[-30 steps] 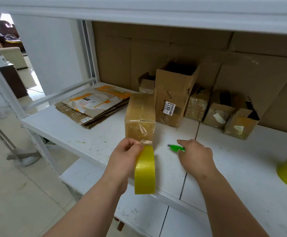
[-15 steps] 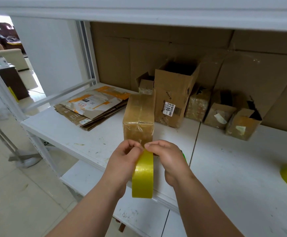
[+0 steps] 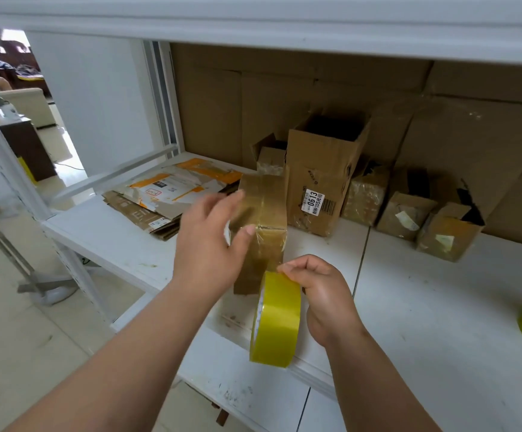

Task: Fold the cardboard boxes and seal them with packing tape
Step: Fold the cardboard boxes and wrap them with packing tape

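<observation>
Taping a small cardboard box at the shelf edge

Head view: the left hand (image 3: 213, 241), fingers straight, steadies the tape-wrapped box (image 3: 261, 226) standing on the white shelf (image 3: 424, 307), likely so it won't shift. The right hand (image 3: 325, 294) pinches the yellow packing tape roll (image 3: 276, 319) just below the box, a strip running up its front face. Flattened cartons (image 3: 166, 198) lie left; open boxes (image 3: 325, 173) stand behind.

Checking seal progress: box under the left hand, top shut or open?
Shut. The cardboard box shows its flaps down flat under glossy tape across the top and front; the left hand rests against its side.
</observation>
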`<action>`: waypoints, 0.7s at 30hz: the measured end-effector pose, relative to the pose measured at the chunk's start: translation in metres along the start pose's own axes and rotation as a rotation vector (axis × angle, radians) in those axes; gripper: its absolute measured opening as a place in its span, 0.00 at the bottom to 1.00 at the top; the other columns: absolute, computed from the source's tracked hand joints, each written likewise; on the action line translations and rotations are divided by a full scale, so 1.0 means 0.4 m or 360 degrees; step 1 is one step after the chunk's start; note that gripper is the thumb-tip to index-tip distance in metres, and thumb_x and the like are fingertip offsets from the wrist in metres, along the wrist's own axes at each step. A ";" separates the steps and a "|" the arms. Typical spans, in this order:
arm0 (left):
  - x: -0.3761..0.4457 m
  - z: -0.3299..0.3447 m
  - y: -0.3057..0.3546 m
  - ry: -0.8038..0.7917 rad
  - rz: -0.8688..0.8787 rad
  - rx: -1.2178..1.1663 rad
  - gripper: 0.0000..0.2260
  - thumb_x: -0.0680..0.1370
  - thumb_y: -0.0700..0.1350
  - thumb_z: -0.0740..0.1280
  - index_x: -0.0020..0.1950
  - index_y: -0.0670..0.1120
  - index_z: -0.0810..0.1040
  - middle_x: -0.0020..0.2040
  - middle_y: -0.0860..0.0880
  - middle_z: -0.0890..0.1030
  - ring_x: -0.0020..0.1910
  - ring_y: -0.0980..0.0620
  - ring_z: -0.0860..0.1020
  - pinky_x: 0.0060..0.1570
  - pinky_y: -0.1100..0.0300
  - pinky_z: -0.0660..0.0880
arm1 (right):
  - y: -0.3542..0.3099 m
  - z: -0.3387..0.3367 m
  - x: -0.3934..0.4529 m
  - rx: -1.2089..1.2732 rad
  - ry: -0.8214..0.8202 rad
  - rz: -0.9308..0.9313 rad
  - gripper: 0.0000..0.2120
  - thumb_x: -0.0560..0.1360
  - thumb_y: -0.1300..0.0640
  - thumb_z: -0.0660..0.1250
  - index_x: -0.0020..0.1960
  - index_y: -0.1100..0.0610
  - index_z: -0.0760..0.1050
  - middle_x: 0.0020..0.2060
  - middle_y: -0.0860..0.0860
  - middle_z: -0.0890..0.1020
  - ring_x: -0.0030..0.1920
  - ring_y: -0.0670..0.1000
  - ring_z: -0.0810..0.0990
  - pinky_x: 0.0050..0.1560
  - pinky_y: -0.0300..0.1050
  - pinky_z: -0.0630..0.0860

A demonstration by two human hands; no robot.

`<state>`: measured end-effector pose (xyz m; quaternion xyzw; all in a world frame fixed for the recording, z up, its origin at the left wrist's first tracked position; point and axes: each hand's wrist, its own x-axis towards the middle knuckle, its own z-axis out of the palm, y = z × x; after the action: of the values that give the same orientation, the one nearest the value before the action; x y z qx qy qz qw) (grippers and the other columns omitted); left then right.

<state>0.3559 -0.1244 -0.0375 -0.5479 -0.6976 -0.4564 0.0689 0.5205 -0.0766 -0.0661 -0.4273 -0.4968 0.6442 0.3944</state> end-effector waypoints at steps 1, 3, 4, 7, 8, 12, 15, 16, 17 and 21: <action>0.023 0.001 0.001 -0.0133 0.0114 0.0072 0.21 0.76 0.50 0.72 0.69 0.51 0.76 0.69 0.46 0.73 0.68 0.46 0.70 0.65 0.50 0.68 | -0.003 -0.005 -0.002 0.0030 -0.0018 -0.0010 0.10 0.75 0.66 0.70 0.36 0.57 0.78 0.36 0.54 0.83 0.37 0.50 0.79 0.44 0.45 0.75; 0.049 0.012 -0.003 -0.0358 0.0245 0.0236 0.21 0.76 0.53 0.72 0.68 0.51 0.78 0.70 0.47 0.74 0.70 0.44 0.70 0.67 0.45 0.69 | -0.011 -0.013 -0.007 0.0075 -0.0048 -0.0043 0.12 0.75 0.66 0.69 0.35 0.57 0.77 0.37 0.55 0.83 0.38 0.51 0.79 0.46 0.47 0.74; 0.054 0.016 -0.006 -0.0409 0.0267 0.0293 0.21 0.76 0.54 0.72 0.68 0.51 0.78 0.69 0.49 0.76 0.68 0.45 0.71 0.66 0.45 0.69 | -0.015 -0.016 -0.008 0.0072 -0.0057 -0.0066 0.11 0.75 0.66 0.69 0.35 0.57 0.77 0.38 0.56 0.83 0.40 0.53 0.79 0.48 0.49 0.74; 0.060 0.020 -0.020 -0.0395 0.0337 0.0327 0.21 0.74 0.54 0.73 0.66 0.50 0.80 0.64 0.49 0.79 0.63 0.44 0.74 0.61 0.46 0.73 | -0.024 -0.024 -0.004 -0.0018 -0.0083 -0.0167 0.11 0.76 0.65 0.69 0.36 0.56 0.79 0.42 0.55 0.84 0.45 0.53 0.80 0.53 0.50 0.74; 0.060 0.020 -0.026 -0.0392 0.0366 0.0339 0.22 0.73 0.54 0.74 0.65 0.50 0.80 0.63 0.48 0.79 0.62 0.43 0.74 0.60 0.46 0.74 | -0.026 -0.026 -0.002 -0.0049 -0.0091 -0.0186 0.12 0.76 0.64 0.69 0.35 0.53 0.80 0.45 0.53 0.85 0.47 0.51 0.82 0.54 0.50 0.75; 0.053 0.025 -0.048 -0.0445 0.0445 0.0389 0.28 0.70 0.54 0.77 0.68 0.50 0.77 0.65 0.47 0.77 0.63 0.42 0.72 0.61 0.45 0.73 | -0.035 -0.036 0.005 -0.0084 -0.0155 -0.0216 0.15 0.77 0.63 0.69 0.35 0.49 0.82 0.48 0.52 0.86 0.50 0.53 0.83 0.58 0.55 0.77; 0.049 0.031 -0.056 -0.0425 0.0457 0.0325 0.29 0.70 0.51 0.78 0.69 0.49 0.77 0.66 0.47 0.76 0.63 0.42 0.71 0.64 0.49 0.69 | -0.039 -0.041 0.007 -0.0122 -0.0214 -0.0253 0.14 0.77 0.63 0.68 0.36 0.49 0.82 0.49 0.50 0.86 0.49 0.49 0.83 0.58 0.54 0.77; 0.049 0.031 -0.058 -0.0427 0.0463 0.0294 0.29 0.70 0.51 0.78 0.69 0.49 0.77 0.67 0.47 0.76 0.64 0.42 0.71 0.64 0.50 0.67 | -0.039 -0.041 0.005 -0.0137 -0.0224 -0.0259 0.14 0.77 0.63 0.68 0.37 0.50 0.82 0.49 0.49 0.86 0.49 0.49 0.83 0.58 0.53 0.77; 0.051 0.030 -0.060 -0.0430 0.0474 0.0265 0.29 0.70 0.50 0.78 0.70 0.49 0.76 0.67 0.47 0.76 0.64 0.42 0.71 0.65 0.52 0.65 | -0.039 -0.041 0.005 -0.0152 -0.0231 -0.0264 0.13 0.77 0.63 0.68 0.37 0.50 0.82 0.50 0.48 0.86 0.49 0.49 0.83 0.58 0.53 0.77; 0.062 0.010 -0.062 -0.0644 0.0309 0.0115 0.32 0.76 0.45 0.73 0.77 0.54 0.63 0.75 0.54 0.67 0.74 0.49 0.61 0.71 0.62 0.52 | -0.040 -0.043 0.001 -0.0109 -0.0260 -0.0256 0.12 0.77 0.64 0.68 0.38 0.53 0.82 0.50 0.49 0.86 0.50 0.49 0.82 0.58 0.53 0.75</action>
<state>0.3273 -0.1037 -0.0389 -0.6901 -0.6571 -0.3031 -0.0092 0.5378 -0.0680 -0.0530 -0.3452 -0.5817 0.6259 0.3882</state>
